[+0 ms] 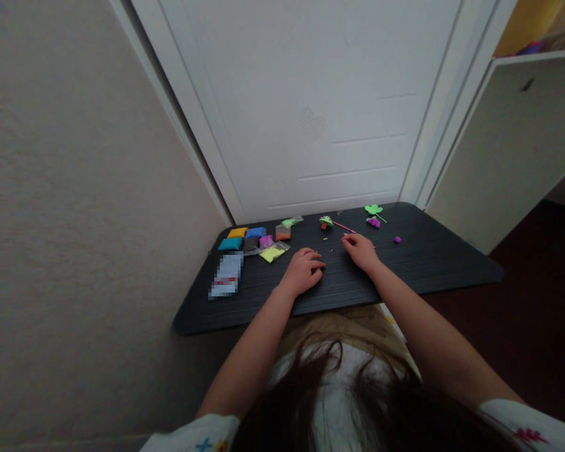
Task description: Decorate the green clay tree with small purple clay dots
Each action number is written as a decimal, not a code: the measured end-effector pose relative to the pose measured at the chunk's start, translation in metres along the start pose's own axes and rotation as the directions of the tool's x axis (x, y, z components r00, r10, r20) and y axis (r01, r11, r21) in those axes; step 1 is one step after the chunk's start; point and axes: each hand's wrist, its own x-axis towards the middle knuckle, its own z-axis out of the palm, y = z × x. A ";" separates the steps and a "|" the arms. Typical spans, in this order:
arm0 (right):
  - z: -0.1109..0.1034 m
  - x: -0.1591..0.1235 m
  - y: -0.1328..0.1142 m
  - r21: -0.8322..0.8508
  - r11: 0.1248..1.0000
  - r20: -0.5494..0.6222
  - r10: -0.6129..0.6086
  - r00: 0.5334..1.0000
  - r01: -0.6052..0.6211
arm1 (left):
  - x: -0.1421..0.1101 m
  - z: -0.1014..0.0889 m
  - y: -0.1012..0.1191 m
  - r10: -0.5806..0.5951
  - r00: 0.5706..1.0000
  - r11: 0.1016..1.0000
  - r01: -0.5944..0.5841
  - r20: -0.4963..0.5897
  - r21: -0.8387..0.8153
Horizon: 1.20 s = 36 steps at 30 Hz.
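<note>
My left hand (304, 271) rests palm down on the dark table, its fingers loosely apart and holding nothing that shows. To its right, the fingers of my right hand (359, 250) are closed in a pinch. Thin pale ends seem to poke out around that hand; what it grips is mostly hidden. Just beyond it lies a thin pink stick (344, 226), beside a small mushroom-like clay figure (326, 222) with a green top and brown-orange base. A tiny yellow-green strip (325, 238) and small crumbs lie between the hands.
Several bags of coloured clay, including a yellow bag (274, 252) and a teal bag (230, 243), lie at the left near a blurred-out packet (226, 274). A green flower-shaped piece (373, 209), purple cluster (373, 222) and purple ball (397, 239) are at right. A white door (311, 75) stands behind.
</note>
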 end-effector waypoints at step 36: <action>0.028 -0.013 -0.094 -0.506 0.731 0.363 -0.302 0.882 0.458 | 0.000 -0.014 -0.026 -0.346 0.806 0.874 0.464 -0.481 0.148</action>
